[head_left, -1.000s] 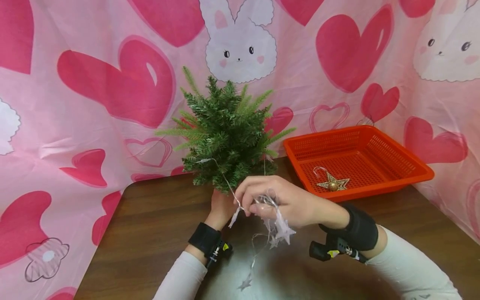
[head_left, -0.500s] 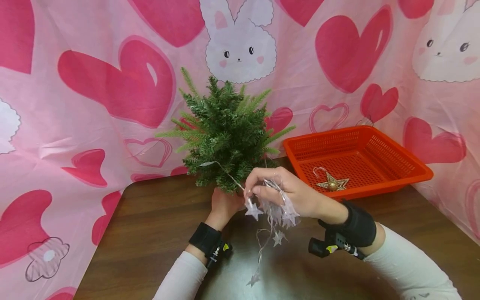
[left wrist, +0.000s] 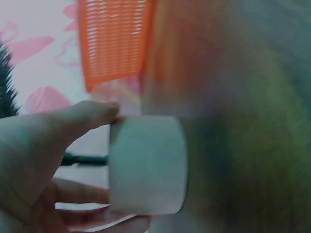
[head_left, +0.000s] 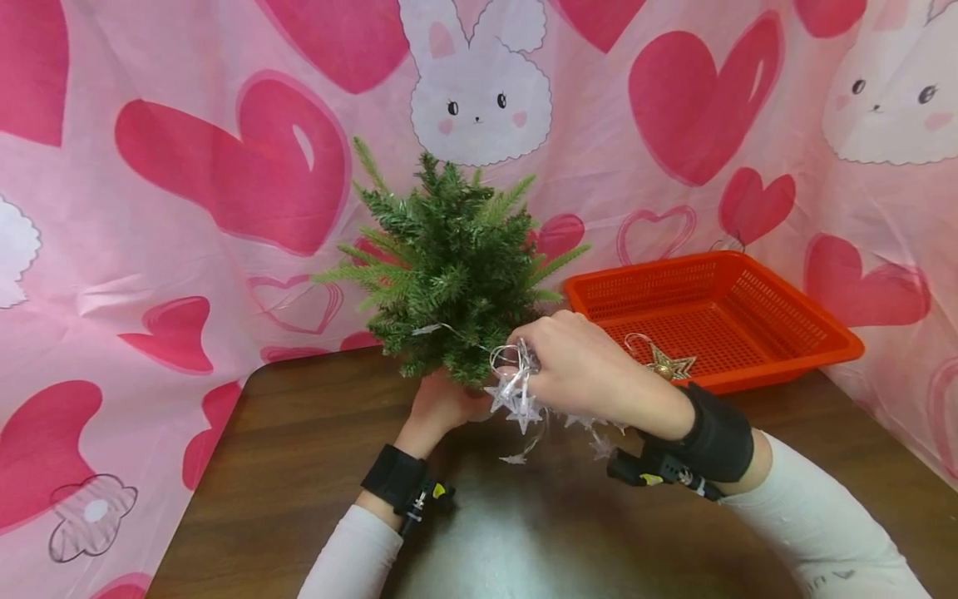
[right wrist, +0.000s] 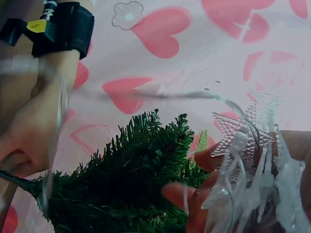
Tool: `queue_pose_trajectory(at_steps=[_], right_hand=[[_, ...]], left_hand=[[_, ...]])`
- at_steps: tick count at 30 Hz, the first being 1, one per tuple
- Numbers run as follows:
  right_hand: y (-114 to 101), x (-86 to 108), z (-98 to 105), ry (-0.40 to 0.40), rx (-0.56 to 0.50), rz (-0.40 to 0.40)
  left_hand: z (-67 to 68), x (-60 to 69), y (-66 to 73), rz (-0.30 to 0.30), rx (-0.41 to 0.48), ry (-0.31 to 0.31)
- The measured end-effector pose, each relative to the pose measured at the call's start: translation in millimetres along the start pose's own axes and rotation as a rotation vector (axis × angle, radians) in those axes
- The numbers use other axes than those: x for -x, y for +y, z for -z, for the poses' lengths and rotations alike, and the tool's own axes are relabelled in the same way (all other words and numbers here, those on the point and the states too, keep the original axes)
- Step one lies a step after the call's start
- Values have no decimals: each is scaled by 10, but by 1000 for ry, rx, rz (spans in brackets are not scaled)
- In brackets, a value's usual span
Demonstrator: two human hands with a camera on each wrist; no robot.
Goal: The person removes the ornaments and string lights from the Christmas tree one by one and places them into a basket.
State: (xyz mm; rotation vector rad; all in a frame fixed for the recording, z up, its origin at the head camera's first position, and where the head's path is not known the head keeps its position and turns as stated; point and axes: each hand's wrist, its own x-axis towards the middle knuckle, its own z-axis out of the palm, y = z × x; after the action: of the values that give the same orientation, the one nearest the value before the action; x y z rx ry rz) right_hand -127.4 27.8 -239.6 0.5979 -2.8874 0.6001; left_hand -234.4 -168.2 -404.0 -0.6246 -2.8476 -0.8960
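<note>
A small artificial Christmas tree [head_left: 449, 266] stands at the back of the table. My left hand [head_left: 441, 405] holds it low down, under the branches; in the left wrist view its thumb and fingers are round the pale base [left wrist: 148, 165]. My right hand [head_left: 584, 366], beside the tree's lower right, grips a bunched string of star lights [head_left: 516, 395], and several clear stars dangle below it. One strand runs from the bunch to a star [head_left: 428, 329] on the lower front branches. In the right wrist view the bunched stars [right wrist: 286, 189] partly hide the right fingers [right wrist: 199, 204].
An orange plastic basket [head_left: 778, 366] stands at the back right, close to the right forearm. Inside lies a gold star ornament [head_left: 666, 364] with a hook. Behind the brown table [head_left: 299, 466] hangs a pink heart-and-rabbit cloth [head_left: 584, 108].
My right hand has moved up and to the right with the string lights, round the tree's right side. The dangling strand has risen. The left hand and the tree have shifted slightly.
</note>
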Motion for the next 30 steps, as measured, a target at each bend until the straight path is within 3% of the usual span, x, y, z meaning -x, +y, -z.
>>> queue_pose_trajectory(at_steps=[2,5,8,12,14,19,24,27,30], right_hand=[[-7,-4,-3,35,29,28],[-18,12,-26,124,10,95],[-30,44,-55,186,-97,193],[-47,79,-92,208,-242,326],[-50,80,-111,229,-271,369],[-41,57,-126,288,-243,370],[-2,11,-115,267,-205,375],[11,-11,-88,241,-186,407],[3,-8,-49,191,-126,395]], left_hand=[[49,8,-23,29,34,-63],[84,25,-32,52,39,-102],[73,26,-17,3,29,-73],[43,15,4,-90,29,-2],[39,14,15,-93,27,4],[45,4,39,-46,-7,-34],[54,-10,62,-2,-87,-87],[40,-15,68,-25,-121,-53],[0,-8,56,-103,-157,41]])
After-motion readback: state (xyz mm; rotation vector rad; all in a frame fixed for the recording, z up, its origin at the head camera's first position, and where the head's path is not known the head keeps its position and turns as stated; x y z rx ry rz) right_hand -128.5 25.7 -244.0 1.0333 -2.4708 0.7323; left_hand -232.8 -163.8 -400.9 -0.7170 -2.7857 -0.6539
